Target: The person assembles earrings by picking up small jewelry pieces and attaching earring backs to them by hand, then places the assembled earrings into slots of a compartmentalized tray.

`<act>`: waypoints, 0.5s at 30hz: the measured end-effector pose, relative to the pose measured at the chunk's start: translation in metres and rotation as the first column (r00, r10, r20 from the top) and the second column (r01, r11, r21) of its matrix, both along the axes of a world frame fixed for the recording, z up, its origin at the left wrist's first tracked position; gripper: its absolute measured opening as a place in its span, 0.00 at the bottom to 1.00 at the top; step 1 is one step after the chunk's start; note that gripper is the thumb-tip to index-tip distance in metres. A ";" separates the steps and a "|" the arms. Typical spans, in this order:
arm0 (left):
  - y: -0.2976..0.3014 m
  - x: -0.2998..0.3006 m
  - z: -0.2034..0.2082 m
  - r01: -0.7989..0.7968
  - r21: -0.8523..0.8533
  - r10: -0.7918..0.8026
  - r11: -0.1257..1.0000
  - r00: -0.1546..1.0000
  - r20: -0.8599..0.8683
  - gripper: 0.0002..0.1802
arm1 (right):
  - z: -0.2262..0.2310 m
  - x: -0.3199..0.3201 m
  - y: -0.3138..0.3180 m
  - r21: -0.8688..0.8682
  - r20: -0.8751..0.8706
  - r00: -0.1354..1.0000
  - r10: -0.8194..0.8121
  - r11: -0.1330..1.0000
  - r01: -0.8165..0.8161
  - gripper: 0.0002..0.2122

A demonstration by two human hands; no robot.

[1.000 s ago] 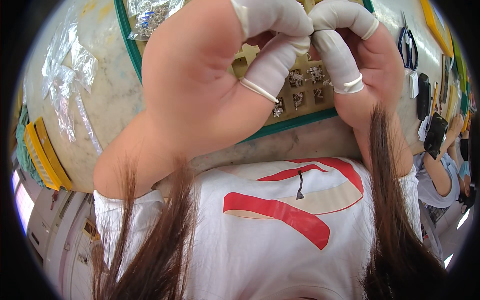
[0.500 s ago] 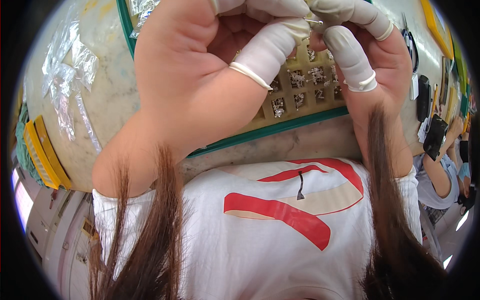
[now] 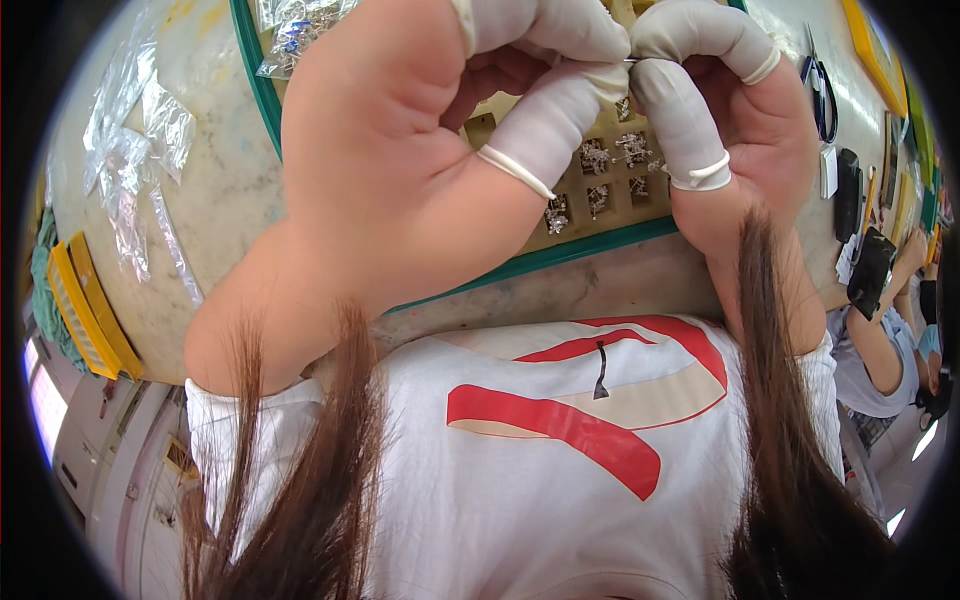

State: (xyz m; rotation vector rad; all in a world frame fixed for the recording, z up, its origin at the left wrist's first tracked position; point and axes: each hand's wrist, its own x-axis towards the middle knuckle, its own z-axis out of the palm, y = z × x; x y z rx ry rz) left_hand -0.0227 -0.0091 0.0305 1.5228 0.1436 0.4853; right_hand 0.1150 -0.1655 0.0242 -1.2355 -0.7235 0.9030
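My left hand point(image 3: 430, 135) and my right hand point(image 3: 755, 130) meet fingertip to fingertip at the top of the view, both in a pinch. White finger cots cover the thumb and forefinger of each. Between the tips shows a sliver of a small silvery metal pin point(image 3: 630, 61); the rest is hidden by the fingers. Below them lies a beige compartment tray point(image 3: 618, 212), set within a green-edged tray point(image 3: 590, 248). Several of its compartments hold little heaps of silvery ball-ended metal pieces point(image 3: 632, 150).
A clear bag of metal pieces point(image 3: 300, 35) lies at the tray's upper left. Crumpled clear plastic point(image 3: 130, 150) is on the left tabletop, with a yellow frame point(image 3: 90, 305) beyond. At right are dark-handled scissors point(image 3: 820, 95), a black case point(image 3: 847, 185) and another person's arm point(image 3: 880, 350).
Both hands have shifted slightly, and their fingertips have closed together. The pin's ball end, visible before, is now covered. More of the tray's upper-left part shows.
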 end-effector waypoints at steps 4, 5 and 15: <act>-0.004 0.001 0.000 -0.005 -0.001 0.005 1.000 0.991 0.132 0.12 | 0.002 -0.002 -0.003 -0.067 -0.087 0.996 -0.009 0.998 0.003 0.06; 0.000 0.000 -0.004 -0.005 -0.001 0.005 1.000 0.991 0.133 0.12 | 0.004 -0.002 -0.003 -0.096 -0.131 0.991 -0.012 0.995 -0.001 0.07; -0.013 0.006 -0.014 -0.062 -0.221 0.084 0.973 0.992 0.092 0.10 | 0.002 0.003 0.002 0.135 0.002 0.999 -0.045 0.990 0.045 0.10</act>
